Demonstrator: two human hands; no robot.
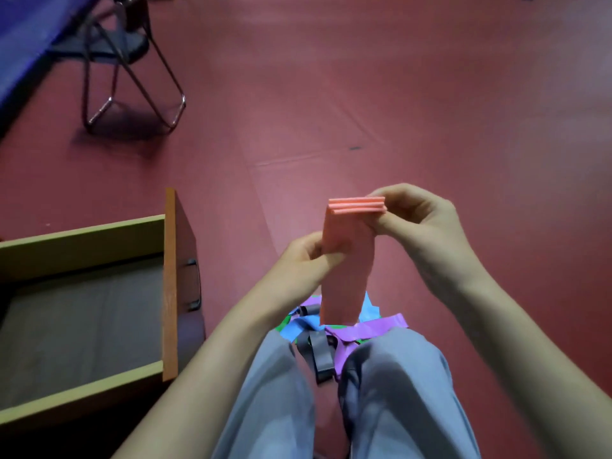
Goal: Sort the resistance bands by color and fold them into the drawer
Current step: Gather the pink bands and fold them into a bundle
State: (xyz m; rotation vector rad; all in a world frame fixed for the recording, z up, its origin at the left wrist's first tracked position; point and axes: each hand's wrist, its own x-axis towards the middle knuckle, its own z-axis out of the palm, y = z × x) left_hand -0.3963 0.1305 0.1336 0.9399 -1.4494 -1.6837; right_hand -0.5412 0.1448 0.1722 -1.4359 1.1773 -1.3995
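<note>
A pink resistance band (pixel 347 260) hangs in front of me, folded over several times at its top. My right hand (pixel 417 217) pinches that folded top edge. My left hand (pixel 308 256) grips the band's left side lower down. Under the band, on the red floor between my knees, lies a pile of bands: purple (pixel 371 329), blue (pixel 304 327), grey (pixel 319 354) and a sliver of green (pixel 284 323). The open wooden drawer (pixel 170 293) stands at my left, its grey bottom (pixel 82 326) bare where it shows.
A folding metal chair (pixel 132 74) stands at the far left on the red floor (pixel 397 94). A blue surface (pixel 23 38) fills the top left corner. My knees in grey trousers (pixel 390 392) are at the bottom.
</note>
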